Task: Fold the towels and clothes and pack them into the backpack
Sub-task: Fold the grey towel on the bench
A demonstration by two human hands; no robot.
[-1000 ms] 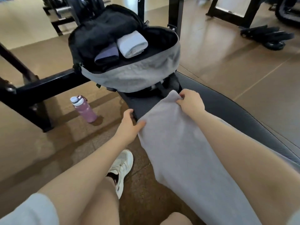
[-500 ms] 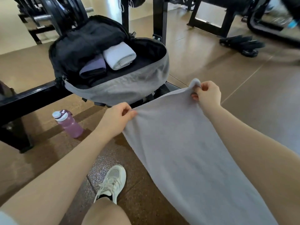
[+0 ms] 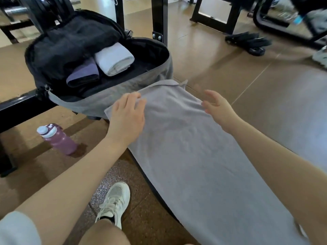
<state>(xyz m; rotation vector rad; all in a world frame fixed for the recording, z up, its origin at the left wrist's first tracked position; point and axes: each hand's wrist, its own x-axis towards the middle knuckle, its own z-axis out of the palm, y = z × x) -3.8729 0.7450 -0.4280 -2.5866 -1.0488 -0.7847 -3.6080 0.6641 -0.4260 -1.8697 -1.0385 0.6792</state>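
A big grey towel (image 3: 194, 156) lay spread out long and flat on a bench, running from near the person's lap up to the backpack (image 3: 106, 101). Its far edge touched the grey front of the backpack, and one little corner stuck up at the top right.

The left hand (image 3: 126, 117) lay flat on the far left part of the towel. Its fingers were straight and spread a bit, pressing down on the cloth and gripping nothing. The right hand (image 3: 216, 106) was at the towel's right edge, with its fingers loose and apart. It held nothing. It was a little blurry, so it was hard to tell if it touched the towel or floated just above it.

The backpack sat open at the far end of the bench, with its black lid flipped back. Inside it were two rolled things side by side. A white rolled towel (image 3: 114, 60) was on the right, and a purple rolled cloth (image 3: 83, 75) was on the left, touching it.

A pink water bottle (image 3: 56, 138) with a pale cap stood on the brown floor, to the left of the bench. A white shoe (image 3: 113, 202) on the person's foot rested on the floor near the bottom. Black gym frames (image 3: 160, 18) stood behind the backpack.
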